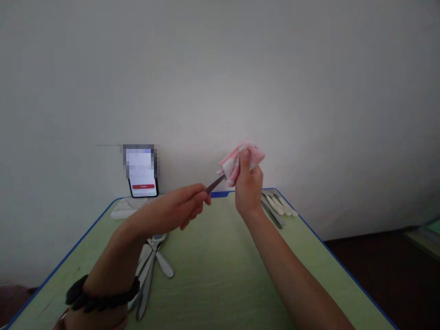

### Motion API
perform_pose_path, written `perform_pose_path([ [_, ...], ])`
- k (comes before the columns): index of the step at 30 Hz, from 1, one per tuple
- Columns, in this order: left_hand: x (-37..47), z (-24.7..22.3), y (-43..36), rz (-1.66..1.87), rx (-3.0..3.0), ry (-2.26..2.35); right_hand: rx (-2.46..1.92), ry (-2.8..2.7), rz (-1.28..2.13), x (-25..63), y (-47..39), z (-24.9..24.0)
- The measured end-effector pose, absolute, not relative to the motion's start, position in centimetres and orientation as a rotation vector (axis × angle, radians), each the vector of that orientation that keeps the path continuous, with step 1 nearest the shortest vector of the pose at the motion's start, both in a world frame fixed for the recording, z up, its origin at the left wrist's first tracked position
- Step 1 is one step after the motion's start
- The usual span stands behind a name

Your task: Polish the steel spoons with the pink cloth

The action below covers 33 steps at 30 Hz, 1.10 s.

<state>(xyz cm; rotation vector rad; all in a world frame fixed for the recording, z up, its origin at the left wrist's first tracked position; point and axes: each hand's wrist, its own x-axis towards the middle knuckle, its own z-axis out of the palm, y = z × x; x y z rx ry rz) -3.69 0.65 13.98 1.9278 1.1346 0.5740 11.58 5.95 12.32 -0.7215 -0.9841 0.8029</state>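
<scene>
Above the far edge of the table, my left hand [187, 205] is closed around one end of a piece of metal cutlery [215, 184]. Its slim, flat, dark-looking shaft slants up to the right into a pink and white cloth [232, 167]. My right hand [249, 183] grips that cloth, thumb pressed on top, folded around the cutlery's other end. The cloth hides that end, so I cannot tell which kind of cutlery it is.
A pile of metal cutlery [151, 266] lies at the left, partly behind my left forearm. More cutlery, some with cream handles [280, 205], lies at the right. A phone [142, 176] stands against the wall by a white packet [123, 208] on the green table [213, 275].
</scene>
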Motion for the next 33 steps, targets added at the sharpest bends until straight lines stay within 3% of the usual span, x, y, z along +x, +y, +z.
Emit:
perform_pose_path([
  [4, -4.4, 15.1, 0.5, 0.802, 2.064, 1.429, -0.717, -1.308, 0.838, 14.8, 5.6, 14.0],
  [8, -5.1, 15.4, 0.8, 0.681, 2.212, 1.513, -0.789, -1.661, 1.119, 16.6, 5.3, 15.0],
  [15, -1.0, 14.4, 0.3, 0.919, 2.118, 1.384, -0.555, -1.041, 1.121, 12.4, 4.9, 14.4],
  [24, -0.1, 13.4, 0.7, 0.955, 2.004, 1.274, -0.567, -1.05, 1.178, 11.7, 4.5, 14.3],
  [33, -2.1, 13.3, 0.2, 0.577, 1.483, 0.6, -0.261, -1.194, 1.357, 12.1, 3.0, 16.0],
])
